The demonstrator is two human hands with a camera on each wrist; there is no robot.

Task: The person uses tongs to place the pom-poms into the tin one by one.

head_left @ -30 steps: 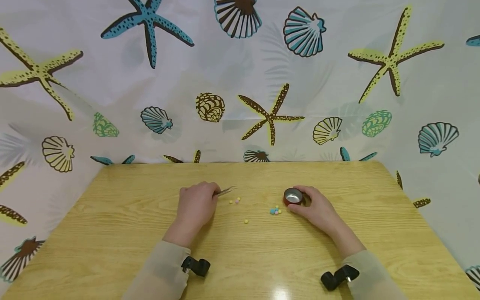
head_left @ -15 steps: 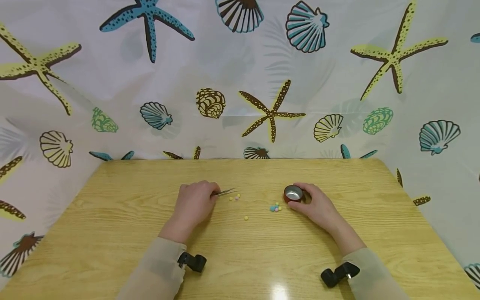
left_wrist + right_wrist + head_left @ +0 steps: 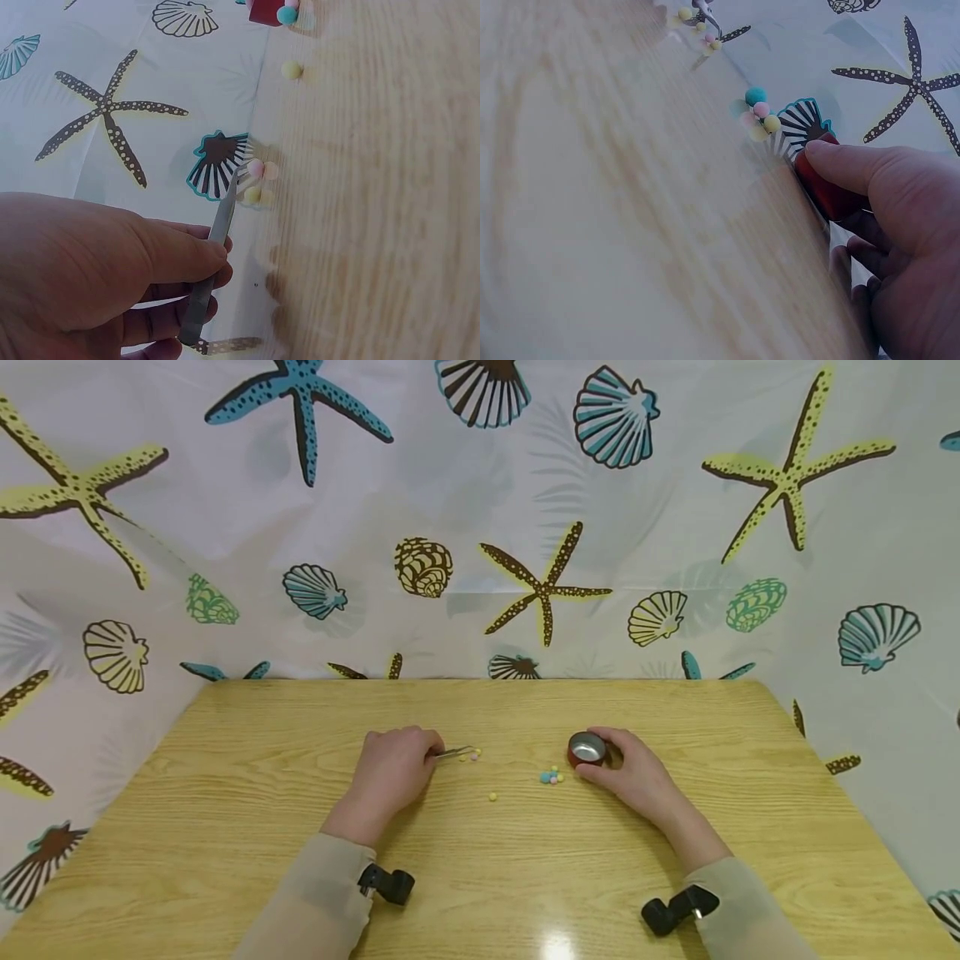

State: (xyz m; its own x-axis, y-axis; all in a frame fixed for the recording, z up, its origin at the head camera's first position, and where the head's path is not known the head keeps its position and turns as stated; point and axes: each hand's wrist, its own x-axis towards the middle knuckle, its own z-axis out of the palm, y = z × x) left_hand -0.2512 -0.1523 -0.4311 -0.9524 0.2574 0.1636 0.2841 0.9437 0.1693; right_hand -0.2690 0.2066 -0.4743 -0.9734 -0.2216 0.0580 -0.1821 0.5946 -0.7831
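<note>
- A small red cup [image 3: 586,749] with a shiny metal inside stands upright on the wooden table [image 3: 225,827]; from the head view its inside looks bare, though the bottom is not fully in sight.
- The right hand [image 3: 633,774] grips the red cup from its right side, thumb and fingers curled round the wall [image 3: 826,187].
- Just left of the cup lies a little cluster of beads [image 3: 551,777], blue, pink and yellow, touching one another and close to the cup's base [image 3: 759,112].
- A single yellow bead [image 3: 492,796] lies alone between the two hands, nearer the person.
- The left hand [image 3: 393,770] pinches metal tweezers [image 3: 453,752] between thumb and curled fingers [image 3: 211,262].
- The tweezer tips rest at a second small group of pink and yellow beads [image 3: 257,180], just right of the left hand and well apart from the cup.
- Whether the tips actually clasp a bead cannot be told.
- A seashell-print curtain [image 3: 480,527] hangs behind the table.
</note>
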